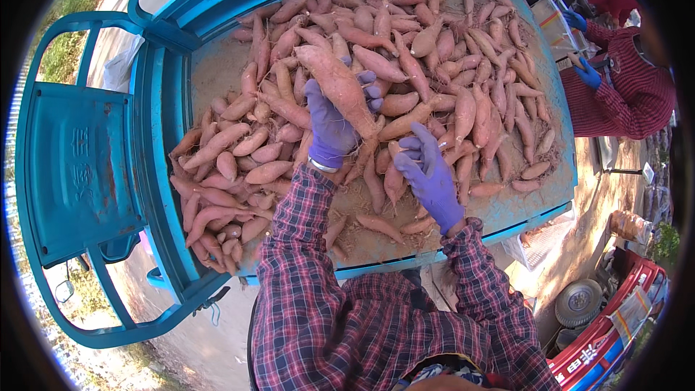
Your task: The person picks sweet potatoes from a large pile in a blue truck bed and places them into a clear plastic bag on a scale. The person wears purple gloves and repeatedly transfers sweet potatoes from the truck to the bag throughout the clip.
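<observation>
In my left hand (332, 125), gloved in purple, is a large sweet potato (337, 84) with thin hairy roots, lifted over the pile. Its narrow end points down towards my right hand. My right hand (429, 174), also in a purple glove, is just right of that end, its fingers apart and partly bent. Beneath both hands spreads a heap of pinkish sweet potatoes (380, 65) on the dusty bed of a blue cargo vehicle (488, 212). A few loose sweet potatoes (380, 227) lie at the near edge. A bracelet shows at my left wrist.
Blue metal rails (81, 174) bound the bed at left. At the right, a person (619, 81) in a red sweater and blue gloves holds a clear bag and a sweet potato. A white crate (543, 241) and a red vehicle (602, 315) are at lower right.
</observation>
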`<state>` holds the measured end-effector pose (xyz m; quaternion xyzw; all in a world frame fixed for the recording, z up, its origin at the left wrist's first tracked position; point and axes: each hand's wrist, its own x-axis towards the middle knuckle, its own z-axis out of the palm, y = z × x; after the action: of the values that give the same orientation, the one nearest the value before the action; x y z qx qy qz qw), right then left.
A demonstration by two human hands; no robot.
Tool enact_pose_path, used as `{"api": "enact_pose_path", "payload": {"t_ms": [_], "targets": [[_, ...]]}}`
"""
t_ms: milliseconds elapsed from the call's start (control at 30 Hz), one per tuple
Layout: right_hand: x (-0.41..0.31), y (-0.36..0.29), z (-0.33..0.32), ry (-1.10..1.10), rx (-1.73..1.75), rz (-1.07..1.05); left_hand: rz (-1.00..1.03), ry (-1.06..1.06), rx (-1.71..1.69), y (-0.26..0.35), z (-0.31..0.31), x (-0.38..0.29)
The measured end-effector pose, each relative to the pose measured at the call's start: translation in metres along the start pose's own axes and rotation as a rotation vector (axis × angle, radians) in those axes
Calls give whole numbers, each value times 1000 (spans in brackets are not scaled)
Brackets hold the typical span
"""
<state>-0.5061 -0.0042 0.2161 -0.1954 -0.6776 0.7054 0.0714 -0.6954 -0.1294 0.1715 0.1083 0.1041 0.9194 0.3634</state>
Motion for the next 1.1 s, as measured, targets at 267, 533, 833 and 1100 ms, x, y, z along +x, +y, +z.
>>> {"api": "enact_pose_path", "payload": {"t_ms": [267, 533, 833, 1100], "targets": [[-4, -2, -2, -44, -495, 34, 17, 357, 99, -69, 13, -35], [-58, 56, -23, -103, -173, 296, -36, 452, -14, -90, -28, -55], [-96, 82, -106, -90, 853, 224, -203, 371, -161, -112, -30, -90], [-73, 95, -63, -46, -161, 179, -51, 266, 1196, -154, -40, -115]]}}
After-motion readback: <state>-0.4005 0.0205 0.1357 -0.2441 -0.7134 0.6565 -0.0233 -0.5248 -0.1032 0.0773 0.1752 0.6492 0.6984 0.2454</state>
